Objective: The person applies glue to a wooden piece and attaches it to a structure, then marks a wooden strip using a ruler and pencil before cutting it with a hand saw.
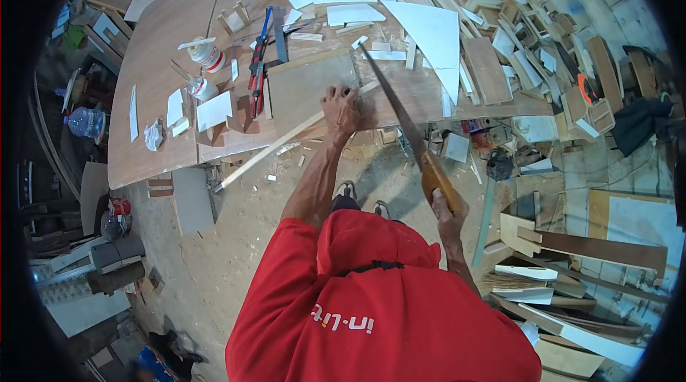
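The big brown workbench (164, 46) fills the upper left of the view, and its near edge runs across the middle of the picture, with bare dusty floor (214, 253) open below it down to the person's feet. To the right the room closes in: a deep heap of wood offcuts (529, 32) spills over the bench end and the floor beyond, leaving little free ground there. On the bench a square board (304, 85) lies flat near the edge, a white triangular panel (432, 32) sits just right of it, and red-handled clamps (256, 71) and two glue bottles (206, 55) stand to the left, well apart from the cut. A long thin wooden strip (268, 152) lies slanted across the bench edge, its lower end hanging out over the floor. The left hand (340, 107) presses down flat on the strip beside the board, fingers spread over it. The right hand (449, 210) is closed around the wooden handle of a handsaw (396, 114), whose dark blade slants up to the left and meets the strip just right of the left hand.
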Motion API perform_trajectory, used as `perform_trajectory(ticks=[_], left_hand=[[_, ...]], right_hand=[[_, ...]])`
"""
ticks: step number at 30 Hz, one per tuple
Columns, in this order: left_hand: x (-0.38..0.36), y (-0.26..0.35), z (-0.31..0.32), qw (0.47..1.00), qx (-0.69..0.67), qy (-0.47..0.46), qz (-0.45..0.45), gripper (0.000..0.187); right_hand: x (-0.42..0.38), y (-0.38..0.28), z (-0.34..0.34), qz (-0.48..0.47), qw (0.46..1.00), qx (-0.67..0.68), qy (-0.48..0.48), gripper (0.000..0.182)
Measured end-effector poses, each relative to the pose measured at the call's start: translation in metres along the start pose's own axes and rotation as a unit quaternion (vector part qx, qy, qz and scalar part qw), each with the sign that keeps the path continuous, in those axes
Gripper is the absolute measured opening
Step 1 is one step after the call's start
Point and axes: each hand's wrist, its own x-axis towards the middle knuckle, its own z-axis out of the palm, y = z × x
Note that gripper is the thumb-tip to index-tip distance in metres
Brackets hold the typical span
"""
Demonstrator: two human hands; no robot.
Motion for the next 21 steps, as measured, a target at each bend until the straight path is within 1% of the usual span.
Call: perform_trajectory(ticks=[1, 2, 4, 5, 6, 7, 8, 10, 11, 13, 14, 16, 17, 19, 20, 21], left_hand=[[-0.001, 0.003, 0.000, 1.000, 0.014, 0.012, -0.020, 0.040], [-0.002, 0.006, 0.002, 1.000, 0.014, 0.012, -0.023, 0.040], [0.001, 0.014, 0.008, 0.994, -0.015, 0.056, -0.097, 0.047], [0.002, 0.014, 0.010, 0.994, -0.015, 0.055, -0.098, 0.047], [0.003, 0.011, 0.010, 0.992, -0.053, 0.052, -0.097, 0.049], [0.003, 0.009, 0.010, 0.990, -0.090, 0.049, -0.097, 0.051], [0.002, 0.008, 0.010, 0.990, -0.089, 0.049, -0.099, 0.051], [-0.001, 0.002, 0.006, 0.994, -0.070, 0.057, -0.061, 0.054], [-0.007, -0.001, -0.001, 0.994, -0.067, 0.057, -0.064, 0.054], [-0.025, -0.006, -0.018, 0.990, 0.023, 0.121, -0.062, 0.054], [-0.031, -0.013, -0.022, 0.990, 0.025, 0.122, -0.060, 0.054], [-0.049, -0.028, -0.024, 0.978, 0.062, 0.174, -0.094, 0.044], [-0.051, -0.029, -0.028, 0.979, 0.062, 0.172, -0.094, 0.044], [-0.053, -0.031, -0.035, 0.993, 0.045, 0.090, -0.067, 0.027], [-0.052, -0.030, -0.033, 0.993, 0.045, 0.091, -0.068, 0.027], [-0.047, -0.027, -0.029, 0.993, 0.028, 0.098, -0.063, 0.022]], right_hand=[[-0.001, 0.003, -0.001, -0.010, 1.000, -0.008, -0.013, 0.019], [-0.002, 0.006, -0.003, -0.009, 1.000, -0.009, -0.015, 0.019], [-0.002, 0.013, -0.006, 0.025, 0.999, -0.018, -0.025, 0.021], [-0.002, 0.011, -0.005, 0.018, 0.999, -0.032, -0.025, 0.023], [-0.001, 0.011, -0.006, 0.018, 0.999, -0.032, -0.026, 0.023], [0.001, 0.012, -0.007, 0.000, 0.998, -0.053, -0.027, 0.024], [0.003, 0.012, -0.008, -0.019, 0.997, -0.074, -0.029, 0.025], [0.006, 0.010, -0.008, -0.027, 0.996, -0.076, -0.032, 0.025], [0.007, 0.007, -0.009, -0.034, 0.996, -0.079, -0.032, 0.025], [0.008, 0.002, -0.011, -0.032, 0.995, -0.084, -0.038, 0.025], [0.010, 0.001, -0.011, -0.035, 0.995, -0.088, -0.040, 0.025], [0.012, 0.009, -0.013, -0.025, 0.996, -0.071, -0.039, 0.025], [0.013, 0.010, -0.013, -0.019, 0.997, -0.057, -0.041, 0.025], [0.013, 0.009, -0.016, -0.029, 0.997, -0.062, -0.043, 0.025], [0.013, 0.006, -0.015, -0.039, 0.996, -0.067, -0.045, 0.025], [0.012, 0.002, -0.015, -0.040, 0.996, -0.066, -0.045, 0.025]])
